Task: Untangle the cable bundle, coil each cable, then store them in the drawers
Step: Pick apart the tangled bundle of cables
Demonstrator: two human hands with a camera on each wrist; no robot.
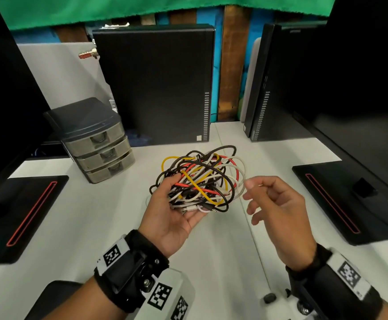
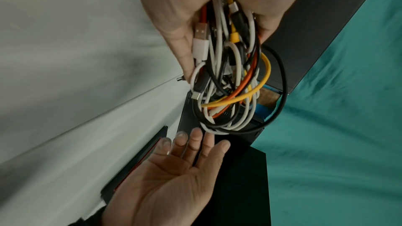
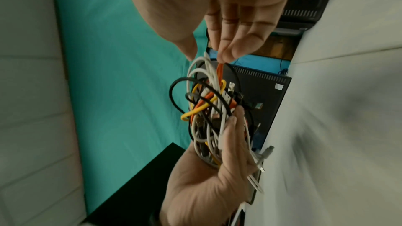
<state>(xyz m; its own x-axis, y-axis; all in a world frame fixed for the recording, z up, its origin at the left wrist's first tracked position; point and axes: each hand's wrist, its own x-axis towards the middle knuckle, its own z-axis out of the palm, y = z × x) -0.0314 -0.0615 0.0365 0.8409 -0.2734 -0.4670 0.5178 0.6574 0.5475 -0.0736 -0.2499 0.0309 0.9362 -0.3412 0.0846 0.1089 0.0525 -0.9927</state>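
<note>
Behind white desk [image 1: 211, 262]: 2 black computer cases [image 1: 158, 84], green cloth [image 1: 142, 8].

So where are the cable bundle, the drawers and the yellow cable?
cable bundle [image 1: 200, 181], head view, middle of the tangle.
drawers [image 1: 100, 153], head view, front of the middle drawer.
yellow cable [image 2: 266, 73], left wrist view, outer bend of its loop.

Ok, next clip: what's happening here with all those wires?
A person's left hand holds a tangled bundle of white, black, yellow and red cables above the white desk. The right hand is at the bundle's edge, fingers relaxed; whether it pinches a strand is unclear. Nothing is separated or coiled yet. The small grey three-drawer plastic organiser sits behind on the left, all drawers shut.
</note>
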